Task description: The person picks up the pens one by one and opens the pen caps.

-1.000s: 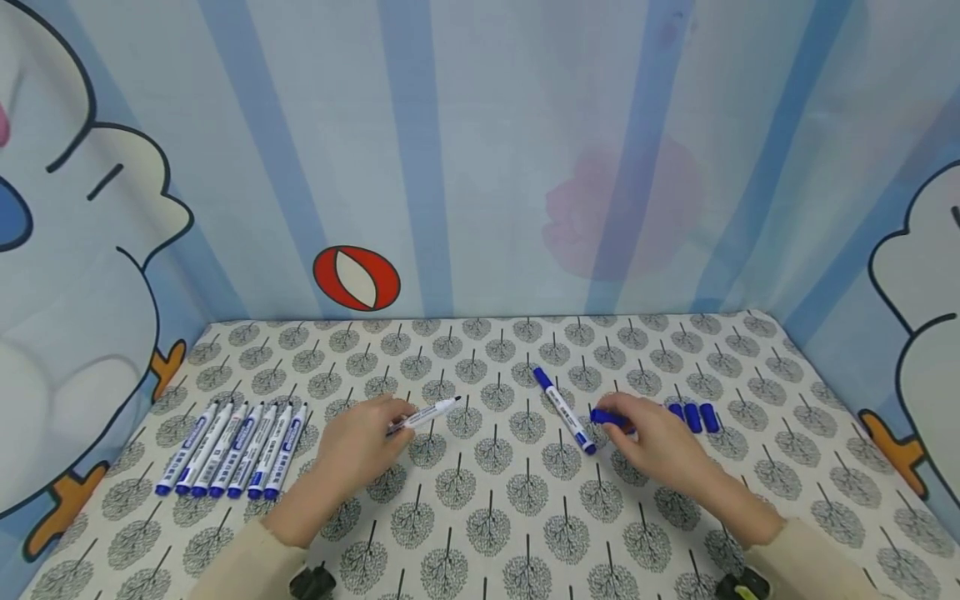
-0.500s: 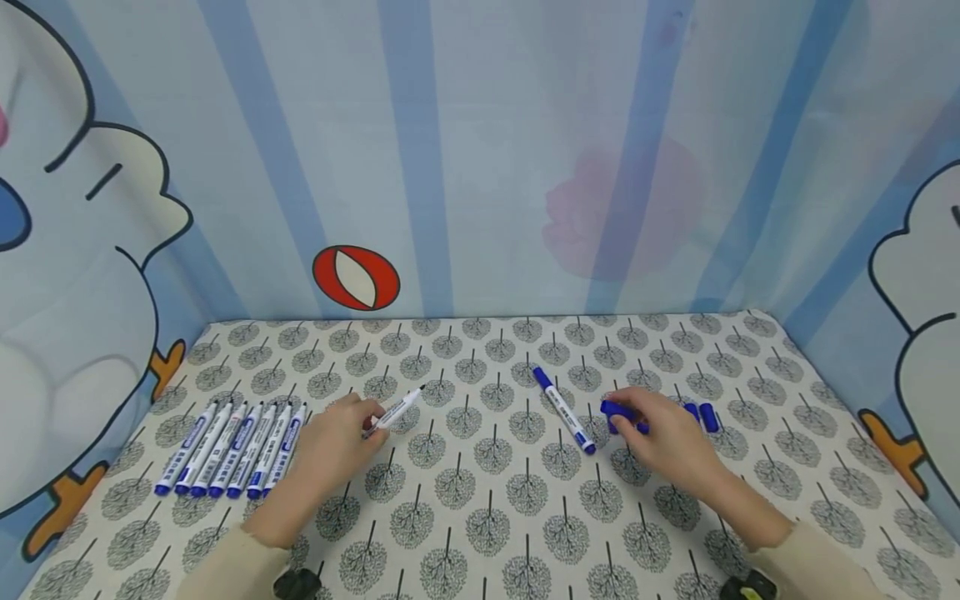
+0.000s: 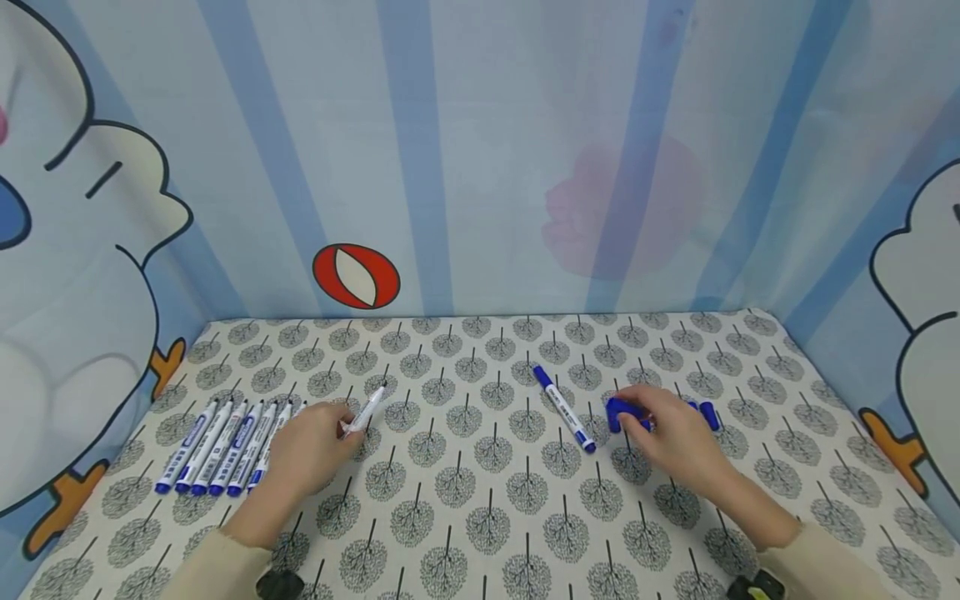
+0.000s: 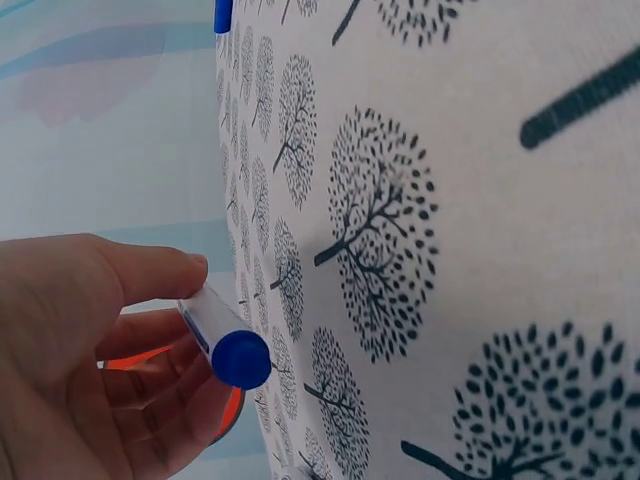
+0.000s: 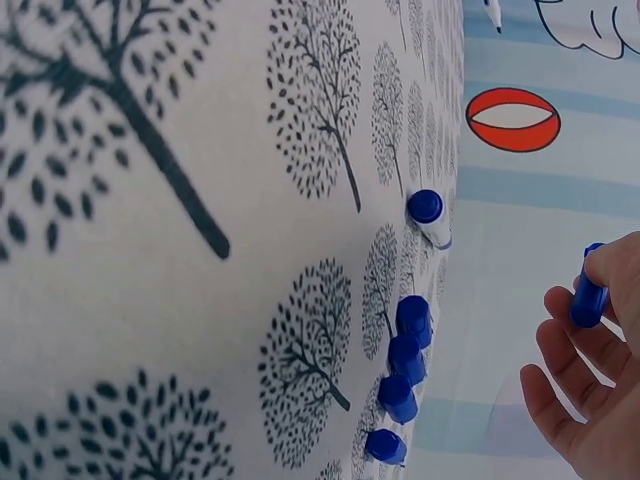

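Note:
My left hand [image 3: 311,446] pinches an uncapped whiteboard marker [image 3: 367,410] above the cloth. The marker's bare tip points away and up; its blue end [image 4: 240,360] shows in the left wrist view. Just left of that hand lies a row of several uncapped markers [image 3: 221,450], partly covered by the hand. My right hand [image 3: 678,442] pinches a blue marker cap [image 5: 590,300] between thumb and fingers. Several loose blue caps [image 5: 398,398] stand in a line on the cloth beneath it, partly hidden in the head view. Between the hands lies a capped marker [image 3: 565,410].
A cloth with a tree print [image 3: 487,508] covers the table. Behind it hangs a blue striped backdrop [image 3: 495,167] with a printed red ball [image 3: 356,277] and cartoon figures at both sides.
My left hand has moved left with the marker, toward the row, and the marker has turned more upright. My right hand has shifted slightly right with the cap.

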Motion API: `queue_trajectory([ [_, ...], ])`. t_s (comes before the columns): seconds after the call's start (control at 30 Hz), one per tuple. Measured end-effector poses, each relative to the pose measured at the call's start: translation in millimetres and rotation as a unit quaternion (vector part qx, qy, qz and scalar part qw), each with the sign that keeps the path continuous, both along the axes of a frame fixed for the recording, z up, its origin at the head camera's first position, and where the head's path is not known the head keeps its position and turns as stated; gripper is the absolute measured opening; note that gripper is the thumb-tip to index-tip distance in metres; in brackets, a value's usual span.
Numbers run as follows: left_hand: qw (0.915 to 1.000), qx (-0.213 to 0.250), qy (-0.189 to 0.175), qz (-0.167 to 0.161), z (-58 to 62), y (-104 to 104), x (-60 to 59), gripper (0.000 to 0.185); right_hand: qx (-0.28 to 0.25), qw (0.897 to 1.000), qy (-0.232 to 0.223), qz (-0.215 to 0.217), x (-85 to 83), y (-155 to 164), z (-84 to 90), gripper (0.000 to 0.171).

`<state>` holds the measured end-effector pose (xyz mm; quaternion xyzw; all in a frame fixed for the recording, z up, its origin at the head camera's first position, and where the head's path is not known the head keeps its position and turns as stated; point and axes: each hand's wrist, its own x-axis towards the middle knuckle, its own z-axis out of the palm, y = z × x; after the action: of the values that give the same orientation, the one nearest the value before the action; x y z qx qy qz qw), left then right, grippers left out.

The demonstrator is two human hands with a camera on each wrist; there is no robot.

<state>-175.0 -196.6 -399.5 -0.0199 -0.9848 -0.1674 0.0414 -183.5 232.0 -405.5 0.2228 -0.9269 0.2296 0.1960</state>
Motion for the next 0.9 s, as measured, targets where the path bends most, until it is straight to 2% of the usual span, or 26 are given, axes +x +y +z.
queue_trajectory([
  [0.23, 0.9995, -0.003, -0.019, 0.024, -0.6, -6, 2.4, 0.024, -0.004, 1.000, 0.025, -0.009, -0.1, 6, 2.7, 0.025],
  [0.43, 0.9984, -0.008, -0.034, 0.044, -1.7, -10, 5.0, 0.030, -0.011, 1.000, 0.012, -0.011, -1.3, 11, 5.0, 0.028],
  [0.67, 0.9980, -0.021, -0.026, 0.054, -4.4, -12, 5.9, 0.040, -0.007, 1.000, 0.013, -0.012, -0.1, 15, 6.0, 0.028],
  [0.9, 0.9961, -0.045, -0.032, 0.068, -6.0, -18, 4.8, 0.021, -0.011, 1.000, 0.022, -0.012, 0.5, 17, 5.9, 0.027],
])
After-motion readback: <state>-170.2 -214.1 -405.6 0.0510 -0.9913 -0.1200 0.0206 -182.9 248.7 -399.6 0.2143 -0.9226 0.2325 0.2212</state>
